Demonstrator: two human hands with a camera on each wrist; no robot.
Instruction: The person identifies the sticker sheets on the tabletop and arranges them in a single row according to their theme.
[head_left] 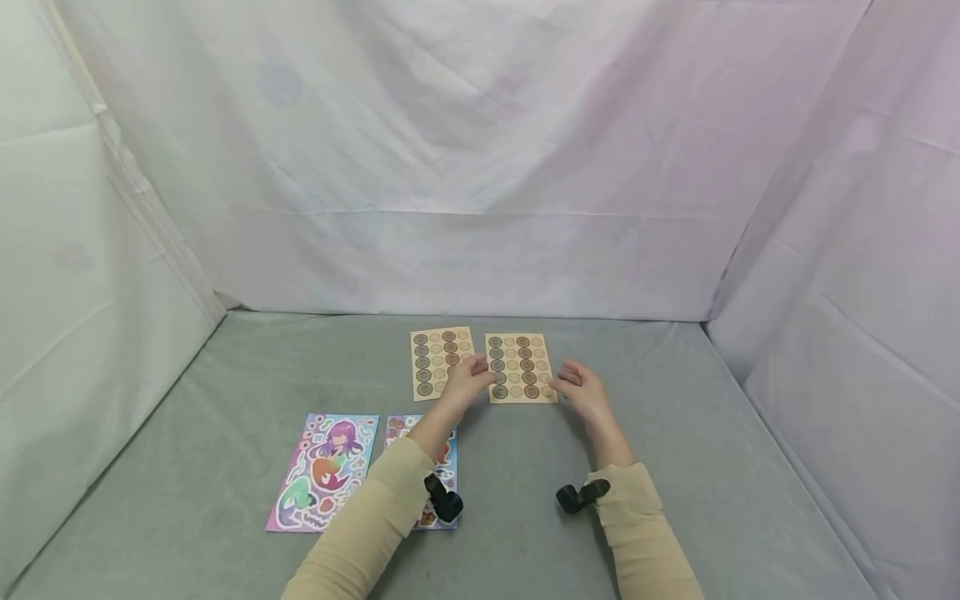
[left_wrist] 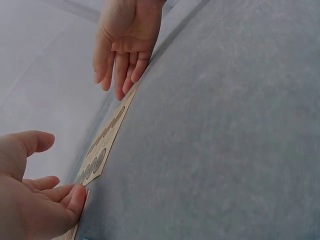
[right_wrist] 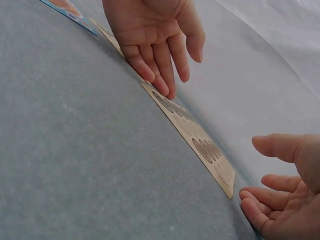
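Two tan sticker sheets with rows of round stickers lie side by side on the grey table. My left hand [head_left: 467, 385] is over the gap between them, its fingertips at the left edge of the right sheet [head_left: 517, 368] and partly covering the left sheet [head_left: 431, 363]. Beside the right sheet's lower right corner is my right hand [head_left: 584, 390], fingers loosely bent. In the right wrist view, the thumb of the right hand [right_wrist: 285, 185] stands apart from its fingers, with nothing between them. The left hand [right_wrist: 155, 45] also has relaxed fingers there, pointing down at the sheet.
Nearer the front left lie a mermaid sticker sheet [head_left: 330, 473] and a second colourful sheet [head_left: 448, 475], which the left forearm partly covers. White cloth [head_left: 465, 167] hangs behind the table [head_left: 750, 517] and along both sides.
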